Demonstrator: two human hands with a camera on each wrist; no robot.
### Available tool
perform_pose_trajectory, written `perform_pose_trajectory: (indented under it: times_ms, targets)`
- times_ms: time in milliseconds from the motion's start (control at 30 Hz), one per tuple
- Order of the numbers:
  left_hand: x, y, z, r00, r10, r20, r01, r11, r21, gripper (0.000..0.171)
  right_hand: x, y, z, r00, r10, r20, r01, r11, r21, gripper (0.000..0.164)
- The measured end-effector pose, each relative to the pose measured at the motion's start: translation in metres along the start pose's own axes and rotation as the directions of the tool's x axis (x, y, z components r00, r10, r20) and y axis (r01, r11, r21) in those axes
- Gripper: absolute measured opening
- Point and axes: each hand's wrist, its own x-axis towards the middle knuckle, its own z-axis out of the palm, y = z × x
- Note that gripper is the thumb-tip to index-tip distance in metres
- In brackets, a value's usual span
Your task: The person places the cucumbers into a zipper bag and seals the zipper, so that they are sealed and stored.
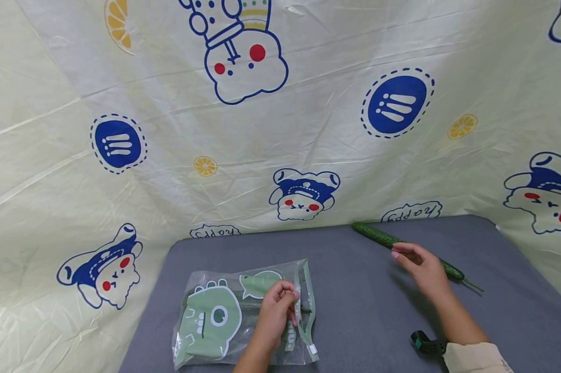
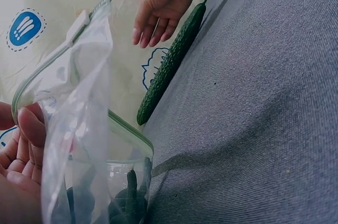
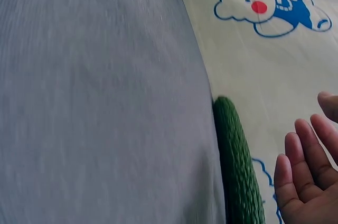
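A clear zip bag [image 1: 215, 311] with a green cartoon print lies on the left of the grey table. My left hand [image 1: 275, 313] pinches one edge of its mouth between thumb and fingers. In the left wrist view the mouth gapes, and dark green pieces with a stem [image 2: 131, 189] show inside the bag. A long green cucumber [image 1: 375, 234] lies slanting across the table at the back right, stem toward me. Over its middle is my right hand [image 1: 422, 267], fingers loosely extended and gripping nothing. The right wrist view shows these fingers beside the cucumber [image 3: 236, 166].
A white zip slider [image 1: 312, 349] sits at the near end of the bag's mouth. The right wrist carries a black band [image 1: 427, 343]. Behind the grey tabletop [image 1: 350, 311] hangs a pale cartoon-printed sheet [image 1: 308, 129], close to the cucumber's far end.
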Motion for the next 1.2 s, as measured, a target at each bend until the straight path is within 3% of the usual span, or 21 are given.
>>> perform_pose_trajectory:
  times_ms: [333,733,933,1200]
  targets:
    - [0.001,-0.002,0.000,1.000,-0.002,-0.005,0.002,1.000,-0.011,0.025,0.001,0.018,-0.031,0.995,0.079,-0.052,-0.082,0.995,-0.050,0.053]
    - [0.001,-0.001,0.000,1.000,0.001,-0.009,-0.001,1.000,-0.012,0.021,0.005,0.036,-0.067,0.985,0.123,-0.123,-0.124,0.992,0.001,0.047]
    - [0.001,0.000,0.000,1.000,-0.004,-0.008,0.004,1.000,-0.010,0.027,0.006,0.050,-0.073,0.976,0.169,-0.140,-0.177,0.983,-0.047,0.053]
    - [0.001,0.000,0.000,1.000,-0.009,-0.011,0.009,1.000,-0.012,0.027,0.004,0.068,-0.071,0.974,0.211,-0.083,-0.223,0.958,-0.183,0.069]
